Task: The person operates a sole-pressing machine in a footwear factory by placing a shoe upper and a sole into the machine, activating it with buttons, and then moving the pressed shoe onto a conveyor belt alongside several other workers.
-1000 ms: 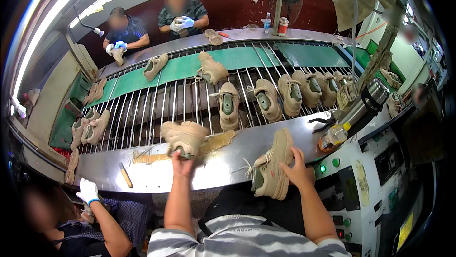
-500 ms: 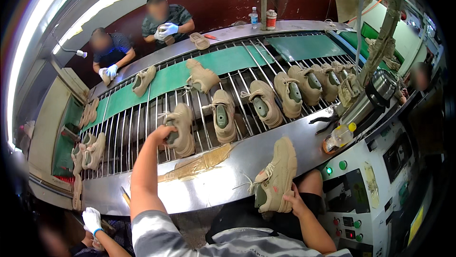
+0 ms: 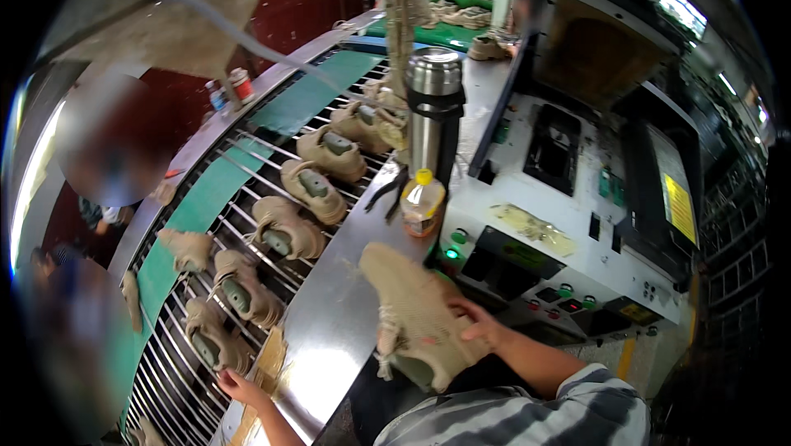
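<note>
My right hand (image 3: 478, 321) grips a beige lace-up sneaker (image 3: 416, 306) by its side, above my lap at the metal edge. The sneaker is tilted, its toe pointing up and away from me, with a green last in its opening. My left hand (image 3: 237, 386) is at the heel of another beige sneaker (image 3: 216, 332) on the roller conveyor, its fingers apart and around nothing. Whether its fingertips still touch that heel is hard to tell. More sneakers with green lasts, such as the nearby sneaker (image 3: 247, 285), line the metal rods.
A steel thermos (image 3: 432, 116) and a yellow-capped bottle (image 3: 423, 207) stand on the metal ledge (image 3: 329, 347). To the right is a white machine (image 3: 527, 232) with buttons and a raised lid. A hanging cable (image 3: 214, 22) crosses the upper left. Co-workers sit across the conveyor.
My view has swung to the right, toward the machine. My left hand has let go of the sneaker on the rods. The sneaker in my right hand stays held.
</note>
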Demonstrator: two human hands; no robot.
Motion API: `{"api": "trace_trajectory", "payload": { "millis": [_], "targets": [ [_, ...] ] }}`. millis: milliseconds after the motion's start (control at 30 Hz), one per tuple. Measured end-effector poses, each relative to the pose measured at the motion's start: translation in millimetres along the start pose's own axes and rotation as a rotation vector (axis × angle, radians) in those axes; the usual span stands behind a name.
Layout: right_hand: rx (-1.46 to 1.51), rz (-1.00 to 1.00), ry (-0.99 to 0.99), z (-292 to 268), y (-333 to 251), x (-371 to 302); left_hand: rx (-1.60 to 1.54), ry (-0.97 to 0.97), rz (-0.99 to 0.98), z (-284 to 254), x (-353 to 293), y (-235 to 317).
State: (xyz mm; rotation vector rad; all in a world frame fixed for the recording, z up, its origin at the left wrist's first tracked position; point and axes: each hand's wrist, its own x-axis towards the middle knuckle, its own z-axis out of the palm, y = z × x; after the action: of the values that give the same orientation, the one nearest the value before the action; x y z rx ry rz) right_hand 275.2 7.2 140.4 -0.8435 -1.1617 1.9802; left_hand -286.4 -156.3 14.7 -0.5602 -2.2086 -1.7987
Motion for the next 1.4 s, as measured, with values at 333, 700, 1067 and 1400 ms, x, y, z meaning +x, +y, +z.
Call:
{"api": "trace_trajectory", "payload": {
  "millis": [333, 700, 1067, 1400],
  "targets": [
    [-0.614, -0.569, 1.014, -187, -243, -15, 0.000, -0.830, -0.054, 71, -168, 122],
    [-1.356, 0.424, 1.443, -242, -303, 122, 0.001, -0.761, -0.160, 94, -166, 129],
    [-1.706, 0.298, 1.086, -195, -278, 61, -0.464, -1.030, -0.452, 146, -247, 178],
    [-0.996, -0.909, -0.699, 79, -322, -154, -0.836, -1.480, -1.061, 257, -381, 317]
  ]
}}
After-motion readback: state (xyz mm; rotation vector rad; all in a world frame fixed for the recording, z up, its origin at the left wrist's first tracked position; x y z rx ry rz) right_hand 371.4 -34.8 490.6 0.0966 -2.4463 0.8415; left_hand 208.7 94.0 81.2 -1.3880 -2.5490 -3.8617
